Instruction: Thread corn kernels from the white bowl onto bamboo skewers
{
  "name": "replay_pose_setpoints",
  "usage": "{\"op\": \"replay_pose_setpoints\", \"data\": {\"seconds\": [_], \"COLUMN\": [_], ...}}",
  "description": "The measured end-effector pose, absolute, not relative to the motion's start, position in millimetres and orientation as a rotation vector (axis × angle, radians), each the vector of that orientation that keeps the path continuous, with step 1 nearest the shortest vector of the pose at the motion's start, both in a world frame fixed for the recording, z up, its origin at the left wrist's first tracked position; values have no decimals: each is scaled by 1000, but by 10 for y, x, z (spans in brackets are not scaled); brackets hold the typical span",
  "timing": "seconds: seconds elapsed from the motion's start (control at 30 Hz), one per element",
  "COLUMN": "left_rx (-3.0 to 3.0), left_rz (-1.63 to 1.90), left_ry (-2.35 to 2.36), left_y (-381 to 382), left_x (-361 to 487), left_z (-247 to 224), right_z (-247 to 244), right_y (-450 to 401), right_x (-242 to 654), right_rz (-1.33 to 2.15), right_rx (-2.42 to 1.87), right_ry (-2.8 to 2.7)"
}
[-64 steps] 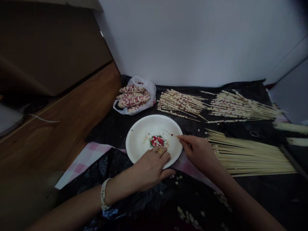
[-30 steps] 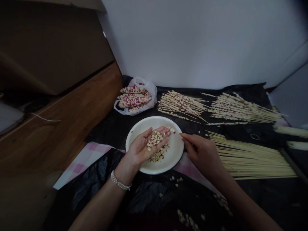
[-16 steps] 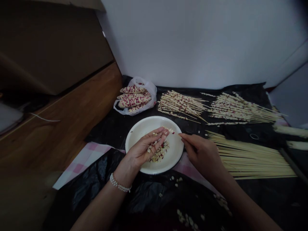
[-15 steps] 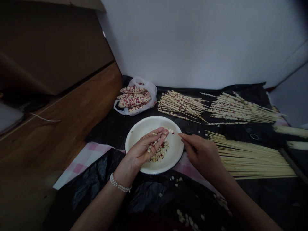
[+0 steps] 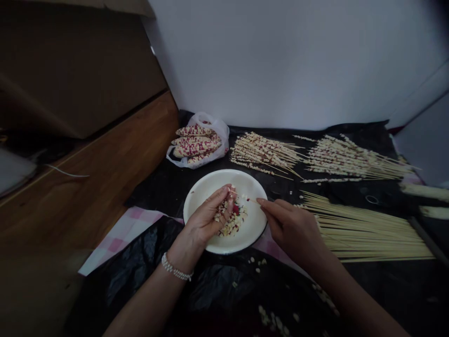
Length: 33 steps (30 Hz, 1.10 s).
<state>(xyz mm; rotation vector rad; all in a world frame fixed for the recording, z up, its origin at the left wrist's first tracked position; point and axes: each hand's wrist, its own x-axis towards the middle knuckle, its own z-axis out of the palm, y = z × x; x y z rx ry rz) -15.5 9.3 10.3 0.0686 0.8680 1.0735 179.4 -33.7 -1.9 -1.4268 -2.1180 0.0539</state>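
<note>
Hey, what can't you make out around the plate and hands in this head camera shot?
Head view:
- Kernels in the left hand: curled fingers hide how many.
- Skewer ends: fingers of both hands hide them; right hand.
- Plate centre: kernels and left hand cover it.
- Black plastic: cut off by the bottom edge.

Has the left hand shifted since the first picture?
Yes: the left hand has moved from the white plate's near rim leftward and farther in, now cupped over its kernels.

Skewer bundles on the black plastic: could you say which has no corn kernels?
The pale bare bamboo skewers beside the right hand; the two bunches behind, left and right, carry corn kernels.
</note>
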Motion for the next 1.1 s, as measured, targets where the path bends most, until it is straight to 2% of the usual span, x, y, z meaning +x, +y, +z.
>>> {"op": "replay_pose_setpoints", "data": {"seconds": [1.1], "left_rx": [99], "left_rz": [1096], "left_ry": [898], "left_y": [91], "left_x": [-104], "left_z": [81], "right_z": [19], "right_y": [-377], "right_x": [1786], "right_rz": [-231], "right_rx": [-1468], "right_ry": [-2186]}}
